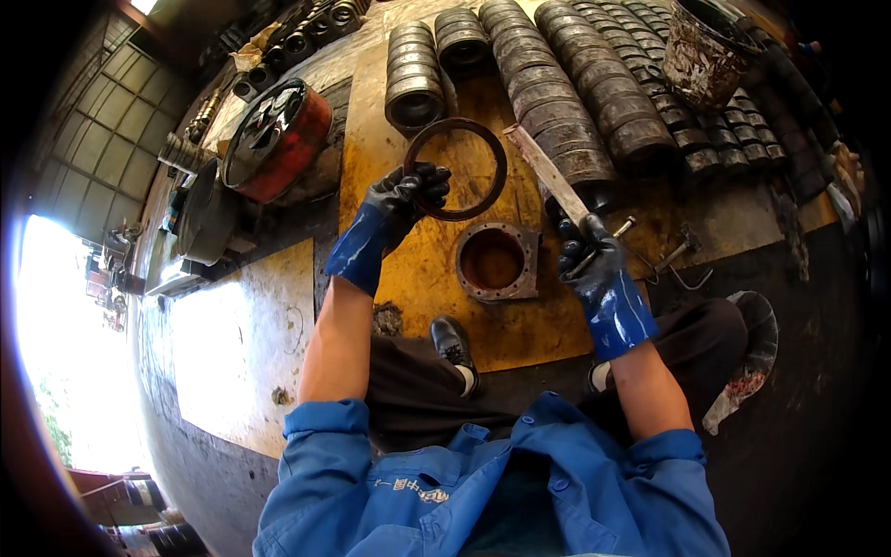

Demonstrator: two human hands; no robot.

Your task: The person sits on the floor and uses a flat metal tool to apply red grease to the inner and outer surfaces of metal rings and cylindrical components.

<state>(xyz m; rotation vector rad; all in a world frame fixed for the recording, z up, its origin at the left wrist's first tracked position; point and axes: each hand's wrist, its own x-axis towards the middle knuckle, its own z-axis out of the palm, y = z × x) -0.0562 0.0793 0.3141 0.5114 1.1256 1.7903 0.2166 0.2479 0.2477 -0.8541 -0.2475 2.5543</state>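
My left hand (406, 197), in a dark-coated glove with a blue cuff, is closed on the left side of a dark, rusty ring (501, 169), held up over the yellowed board. My right hand (594, 255), gloved alike, grips a long flat bar (548, 172) with a pale, worn face that points up and left. A thin metal rod (628, 224) also crosses that hand; its kind is unclear. Between my hands, a round flanged housing (530, 269) with holes round its rim and a wide bore sits on the board, just below the ring.
Rows of stacked metal cylinders (529, 84) line the far side. A grimy bucket (701, 60) stands at far right, a red drum (302, 139) at far left. A hammer-like tool (685, 243) and bent wire hook (691, 281) lie right of my right hand. My shoe (450, 342) rests on the board.
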